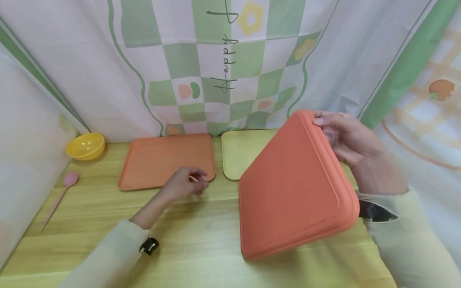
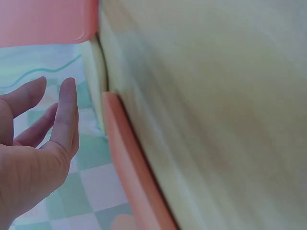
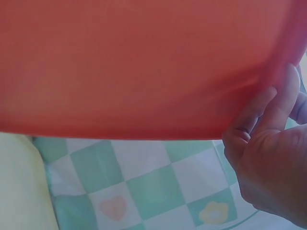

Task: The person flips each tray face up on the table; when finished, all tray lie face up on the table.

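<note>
My right hand grips a coral-red tray by its far right edge, thumb on the near face and fingers behind it. The tray is tilted steeply, its flat underside facing the head camera. In the right wrist view, the fingers lie along the tray's other face near a corner. Over the front right part of an orange tray hovers my left hand, holding nothing, its fingers loosely bent. A yellow tray lies right of the orange one, partly hidden behind the red tray.
At the far left of the wooden table stands a yellow bowl. A pink spoon lies in front of it near the left edge. A checkered curtain hangs right behind the trays.
</note>
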Demonstrator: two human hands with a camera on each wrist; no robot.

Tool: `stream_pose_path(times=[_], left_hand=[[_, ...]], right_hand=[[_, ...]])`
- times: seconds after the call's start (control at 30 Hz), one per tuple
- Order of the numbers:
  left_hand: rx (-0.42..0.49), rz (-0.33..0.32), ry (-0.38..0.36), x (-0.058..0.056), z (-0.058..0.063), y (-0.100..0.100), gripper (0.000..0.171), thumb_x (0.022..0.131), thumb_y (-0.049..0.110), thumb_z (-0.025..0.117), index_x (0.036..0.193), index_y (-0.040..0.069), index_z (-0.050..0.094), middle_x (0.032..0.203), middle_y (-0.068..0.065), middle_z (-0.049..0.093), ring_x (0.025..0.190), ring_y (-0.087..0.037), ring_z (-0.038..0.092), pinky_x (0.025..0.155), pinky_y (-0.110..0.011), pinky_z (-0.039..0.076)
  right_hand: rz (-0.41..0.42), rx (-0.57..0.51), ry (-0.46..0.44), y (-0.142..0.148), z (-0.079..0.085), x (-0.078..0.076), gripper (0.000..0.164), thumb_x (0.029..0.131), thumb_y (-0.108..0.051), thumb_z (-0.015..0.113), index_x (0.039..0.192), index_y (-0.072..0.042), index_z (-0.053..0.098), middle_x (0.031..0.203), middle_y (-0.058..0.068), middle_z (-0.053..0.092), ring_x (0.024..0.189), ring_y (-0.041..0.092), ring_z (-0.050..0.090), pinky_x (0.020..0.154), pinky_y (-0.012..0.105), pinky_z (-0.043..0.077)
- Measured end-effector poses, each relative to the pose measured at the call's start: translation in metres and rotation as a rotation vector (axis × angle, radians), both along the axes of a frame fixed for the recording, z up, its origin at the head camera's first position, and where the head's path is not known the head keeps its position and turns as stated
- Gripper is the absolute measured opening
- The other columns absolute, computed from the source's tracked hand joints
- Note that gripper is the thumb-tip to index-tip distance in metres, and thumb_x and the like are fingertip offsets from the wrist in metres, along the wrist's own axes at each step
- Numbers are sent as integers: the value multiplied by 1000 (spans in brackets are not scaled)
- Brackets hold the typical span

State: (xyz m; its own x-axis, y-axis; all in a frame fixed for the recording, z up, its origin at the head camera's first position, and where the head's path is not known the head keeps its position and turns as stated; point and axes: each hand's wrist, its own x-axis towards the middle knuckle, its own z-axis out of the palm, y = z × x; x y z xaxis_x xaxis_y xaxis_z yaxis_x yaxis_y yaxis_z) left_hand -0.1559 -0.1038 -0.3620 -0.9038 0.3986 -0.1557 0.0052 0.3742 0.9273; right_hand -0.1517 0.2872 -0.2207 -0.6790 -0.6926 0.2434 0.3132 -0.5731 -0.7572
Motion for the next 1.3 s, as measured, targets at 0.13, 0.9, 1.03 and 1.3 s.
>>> stream_pose_path(times=[0.13, 0.9, 1.03, 1.3], left_hand=[[84, 10, -1, -1, 10, 2, 37, 99, 6, 65, 131, -11, 58, 106, -18, 63, 96, -39, 66, 85, -47, 60], [405, 36, 43, 18, 108, 5, 30, 101, 8, 64, 125, -10, 61, 117, -19, 61, 100, -28, 66, 90, -42, 58], [433, 26, 67, 22, 122, 4, 32, 101, 7, 62, 128, -11, 60, 117, -17, 63, 99, -26, 67, 90, -42, 58], [461, 59, 44, 25, 131, -2, 36, 104, 13, 59, 128, -14, 58, 105, -15, 68, 94, -22, 70, 89, -41, 58]], right_hand=[[-62, 91, 18, -7, 10, 0, 36, 108, 5, 23, 109, 11, 59, 85, 9, 47, 68, 16, 35, 59, 22, 41], [-318, 365, -50, -121, 36, -1, 14, 100, 8, 52, 109, 11, 63, 89, 15, 68, 70, 16, 68, 66, 25, 60], [-351, 431, -41, -142, 36, -2, 15, 99, 8, 52, 112, 10, 60, 82, 11, 63, 58, 12, 59, 65, 26, 60], [-309, 522, 14, -177, 36, 1, 10, 98, 6, 52, 107, 5, 55, 85, 7, 59, 72, 14, 59, 61, 22, 57]])
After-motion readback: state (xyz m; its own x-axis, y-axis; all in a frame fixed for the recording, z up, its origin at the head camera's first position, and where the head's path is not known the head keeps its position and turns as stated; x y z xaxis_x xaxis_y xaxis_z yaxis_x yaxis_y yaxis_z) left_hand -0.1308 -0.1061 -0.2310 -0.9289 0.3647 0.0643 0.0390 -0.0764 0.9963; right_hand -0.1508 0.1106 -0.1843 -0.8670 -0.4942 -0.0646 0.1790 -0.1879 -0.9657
